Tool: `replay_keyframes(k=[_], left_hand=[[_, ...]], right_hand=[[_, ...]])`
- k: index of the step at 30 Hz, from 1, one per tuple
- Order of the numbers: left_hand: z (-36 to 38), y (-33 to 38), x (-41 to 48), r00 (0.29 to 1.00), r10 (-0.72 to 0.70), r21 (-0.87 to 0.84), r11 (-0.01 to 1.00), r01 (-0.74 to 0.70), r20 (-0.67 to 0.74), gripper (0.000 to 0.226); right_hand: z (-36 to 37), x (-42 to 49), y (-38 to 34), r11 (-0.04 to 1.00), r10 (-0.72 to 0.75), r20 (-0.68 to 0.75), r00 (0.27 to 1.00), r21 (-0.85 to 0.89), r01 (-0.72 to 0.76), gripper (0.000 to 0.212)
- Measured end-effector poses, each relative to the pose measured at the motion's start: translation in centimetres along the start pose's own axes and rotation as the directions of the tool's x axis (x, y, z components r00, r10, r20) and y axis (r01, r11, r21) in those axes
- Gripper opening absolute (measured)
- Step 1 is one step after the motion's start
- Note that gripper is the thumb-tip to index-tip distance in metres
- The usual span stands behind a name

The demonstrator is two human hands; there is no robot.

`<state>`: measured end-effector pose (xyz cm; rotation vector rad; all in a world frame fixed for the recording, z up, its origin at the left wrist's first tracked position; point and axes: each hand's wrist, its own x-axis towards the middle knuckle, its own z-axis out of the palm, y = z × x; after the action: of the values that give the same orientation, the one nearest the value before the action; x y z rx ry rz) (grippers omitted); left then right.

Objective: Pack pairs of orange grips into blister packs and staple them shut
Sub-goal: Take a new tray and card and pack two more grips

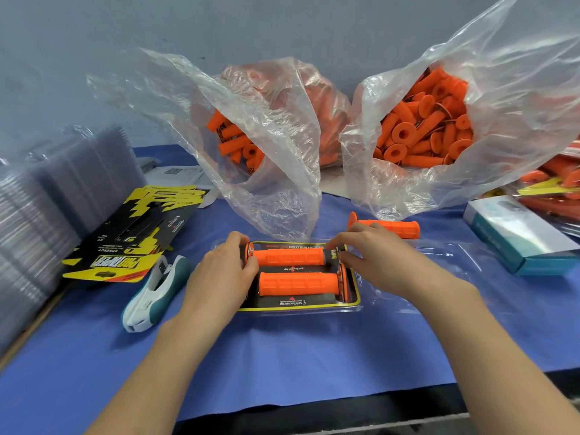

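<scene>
From the head view, both forearms reach forward from the near edge of the blue tabletop [282, 356], with the hands palm down and close together over the blister pack [354, 301]. The pack lies flat between them.

The left hand [224, 271] curls its fingers over the pack's left end, thumb lying by the lower grip [298, 283]. The right hand [373, 255] bends at the knuckles and pinches the pack's right end beside the upper grip [288, 257]. Both orange grips lie side by side in the pack, on its black and yellow card.

A loose grip [392, 227] lies just beyond the right hand. A stapler [157, 290] rests just left of the left hand, with printed cards [125, 240] further left. Two plastic bags [423, 127] of grips stand beyond both hands.
</scene>
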<state>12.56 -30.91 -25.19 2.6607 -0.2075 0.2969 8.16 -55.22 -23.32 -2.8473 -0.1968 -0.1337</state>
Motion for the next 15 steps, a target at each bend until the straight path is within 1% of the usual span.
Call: replay_keyframes(k=[3, 7, 9, 10, 11, 12, 13, 15], left_hand=[[0.0, 0.1, 0.1, 0.999, 0.017, 0.018, 1.0, -0.017, -0.03, 0.026], [0.0, 0.2, -0.1, 1.0, 0.026, 0.016, 1.0, -0.026, -0.008, 0.034], [-0.2, 0.3, -0.1, 0.999, 0.034, 0.031, 0.999, -0.033, -0.035, 0.037], [-0.3, 0.2, 0.0, 0.997, 0.042, 0.045, 0.998, -0.039, -0.06, 0.037], [-0.4, 0.0, 0.2, 0.996, 0.039, 0.048, 0.998, -0.035, -0.082, 0.036], [-0.7, -0.4, 0.5, 0.995, 0.017, 0.032, 0.999, -0.014, -0.095, 0.036], [-0.9, -0.9, 0.7, 0.995, -0.018, 0.003, 1.0, 0.019, -0.101, 0.035], [-1.3, -2.0, 0.8, 0.991, -0.095, -0.019, 0.995, 0.094, -0.093, 0.034]], right_hand=[[0.0, 0.0, 0.1, 1.0, -0.012, -0.009, 1.0, -0.005, 0.012, 0.028], [0.0, -0.1, 0.1, 0.999, -0.025, -0.067, 0.997, 0.029, 0.027, 0.03], [0.1, -0.4, -0.1, 0.995, -0.002, -0.167, 0.986, 0.1, 0.019, 0.03], [0.1, -0.7, -0.4, 0.981, 0.038, -0.243, 0.969, 0.191, 0.009, 0.029], [-0.1, -1.2, -0.8, 0.947, 0.107, -0.314, 0.943, 0.321, -0.001, 0.028], [-0.4, -1.9, -1.2, 0.883, 0.196, -0.36, 0.912, 0.469, -0.005, 0.026], [-0.6, -2.6, -1.6, 0.795, 0.289, -0.378, 0.879, 0.607, 0.0, 0.024], [-1.1, -4.5, -2.5, 0.622, 0.449, -0.371, 0.813, 0.783, 0.014, 0.023]])
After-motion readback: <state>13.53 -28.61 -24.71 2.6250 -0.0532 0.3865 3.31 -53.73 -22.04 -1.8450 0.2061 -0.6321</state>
